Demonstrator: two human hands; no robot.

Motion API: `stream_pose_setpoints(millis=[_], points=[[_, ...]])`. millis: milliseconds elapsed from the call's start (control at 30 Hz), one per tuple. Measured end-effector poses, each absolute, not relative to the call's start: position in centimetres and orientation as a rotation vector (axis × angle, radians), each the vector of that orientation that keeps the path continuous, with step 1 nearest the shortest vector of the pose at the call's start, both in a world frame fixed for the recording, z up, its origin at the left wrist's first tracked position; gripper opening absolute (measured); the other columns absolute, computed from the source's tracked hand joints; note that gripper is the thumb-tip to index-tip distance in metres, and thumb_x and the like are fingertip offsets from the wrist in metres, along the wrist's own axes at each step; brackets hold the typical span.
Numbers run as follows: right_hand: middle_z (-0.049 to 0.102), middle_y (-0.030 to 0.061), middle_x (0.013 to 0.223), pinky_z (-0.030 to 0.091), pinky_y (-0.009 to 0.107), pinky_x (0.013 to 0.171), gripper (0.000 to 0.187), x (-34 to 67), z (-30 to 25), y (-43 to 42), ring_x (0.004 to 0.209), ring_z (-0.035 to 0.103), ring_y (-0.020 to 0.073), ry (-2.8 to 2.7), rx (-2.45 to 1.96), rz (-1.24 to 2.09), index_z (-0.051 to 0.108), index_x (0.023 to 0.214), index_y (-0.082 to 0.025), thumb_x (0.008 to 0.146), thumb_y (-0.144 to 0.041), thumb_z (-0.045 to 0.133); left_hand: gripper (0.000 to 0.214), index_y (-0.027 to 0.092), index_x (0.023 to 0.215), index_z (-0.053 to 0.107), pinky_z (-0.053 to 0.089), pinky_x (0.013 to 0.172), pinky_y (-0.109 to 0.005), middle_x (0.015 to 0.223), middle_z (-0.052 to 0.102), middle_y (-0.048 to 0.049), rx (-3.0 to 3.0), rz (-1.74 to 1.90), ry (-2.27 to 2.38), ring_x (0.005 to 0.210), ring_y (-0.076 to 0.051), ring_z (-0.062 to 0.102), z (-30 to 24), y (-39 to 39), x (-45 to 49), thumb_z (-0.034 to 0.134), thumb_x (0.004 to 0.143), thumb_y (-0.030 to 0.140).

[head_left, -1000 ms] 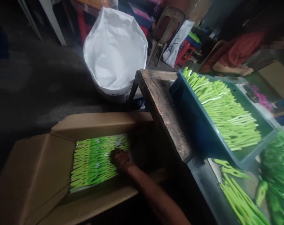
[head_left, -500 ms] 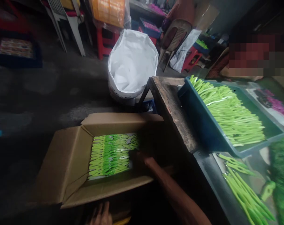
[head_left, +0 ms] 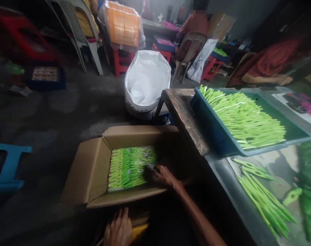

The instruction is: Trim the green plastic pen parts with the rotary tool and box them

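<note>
Rows of lime-green plastic clothes pegs (head_left: pixel 131 167) lie packed in an open cardboard box (head_left: pixel 93 171). My right hand (head_left: pixel 160 177) rests on the right end of these rows, fingers spread, with no peg clearly gripped. My left hand (head_left: pixel 118 229) sits below the box's near flap, its fingers apart and holding nothing visible. Next to it is a yellow object (head_left: pixel 139 231), partly hidden in shadow. To the right, a blue plastic tray (head_left: pixel 217 131) holds a heap of similar pegs (head_left: pixel 244 119), and more loose pegs (head_left: pixel 265 201) lie on the table.
A worn wooden table edge (head_left: pixel 183 116) runs beside the box. A white-lined sack (head_left: pixel 146 80) stands beyond it. A seated person in red (head_left: pixel 270 63) is at the upper right. Plastic chairs, red stools and crates stand behind, and a blue stool (head_left: pixel 6 167) is at the left.
My right hand has shifted from the middle of the peg rows to their right end. My left hand has risen into view below the box. The view has swung, showing more floor at the left.
</note>
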State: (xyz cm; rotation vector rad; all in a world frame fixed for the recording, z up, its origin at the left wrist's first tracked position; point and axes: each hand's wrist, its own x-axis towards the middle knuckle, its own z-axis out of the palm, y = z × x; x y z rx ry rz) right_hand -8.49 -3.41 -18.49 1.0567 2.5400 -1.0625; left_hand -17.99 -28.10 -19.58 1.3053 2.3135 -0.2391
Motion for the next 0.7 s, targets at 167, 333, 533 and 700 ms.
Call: stream_pose_setpoints(millis=[167, 333, 533, 700], points=[[0.057, 0.0075, 0.108, 0.045, 0.042, 0.086, 0.028, -7.1, -17.1, -5.1, 0.099, 0.055, 0.0199, 2.538, 1.103, -1.074, 0.051, 0.112, -0.014, 0.088, -0.028, 0.048, 0.045, 0.013, 0.119, 0.054, 0.044, 0.086, -0.035, 0.121, 0.058, -0.0121, 1.222, -0.245, 2.331, 0.107, -0.023, 0.056, -19.0, -27.5, -18.0, 0.028, 0.083, 0.011], [0.058, 0.0071, 0.106, 0.044, 0.042, 0.087, 0.027, -6.2, -16.8, -7.2, 0.098, 0.056, 0.0193, 2.516, 1.15, -1.029, 0.053, 0.11, -0.014, 0.088, -0.028, 0.048, 0.046, 0.012, 0.119, 0.054, 0.041, 0.09, -0.035, 0.122, 0.057, -0.0127, 1.239, -0.237, 2.354, 0.112, -0.023, 0.052, -18.9, -27.4, -18.0, 0.026, 0.083, 0.01], [0.058, 0.007, 0.105, 0.045, 0.041, 0.086, 0.028, -6.3, -16.6, -7.5, 0.097, 0.056, 0.0191, 2.508, 1.196, -0.998, 0.052, 0.111, -0.015, 0.088, -0.03, 0.048, 0.045, 0.011, 0.118, 0.055, 0.041, 0.088, -0.033, 0.119, 0.06, -0.0116, 1.273, -0.217, 2.37, 0.111, -0.023, 0.053, -19.0, -27.4, -18.2, 0.026, 0.083, 0.009], [0.057, 0.0071, 0.106, 0.044, 0.042, 0.086, 0.03, -6.5, -16.4, -7.1, 0.098, 0.055, 0.0197, 2.493, 1.182, -1.0, 0.051, 0.113, -0.015, 0.088, -0.033, 0.047, 0.045, 0.012, 0.117, 0.056, 0.041, 0.088, -0.032, 0.118, 0.06, -0.0108, 1.282, -0.205, 2.384, 0.11, -0.022, 0.054, -19.6, -27.7, -18.3, 0.03, 0.08, 0.008]])
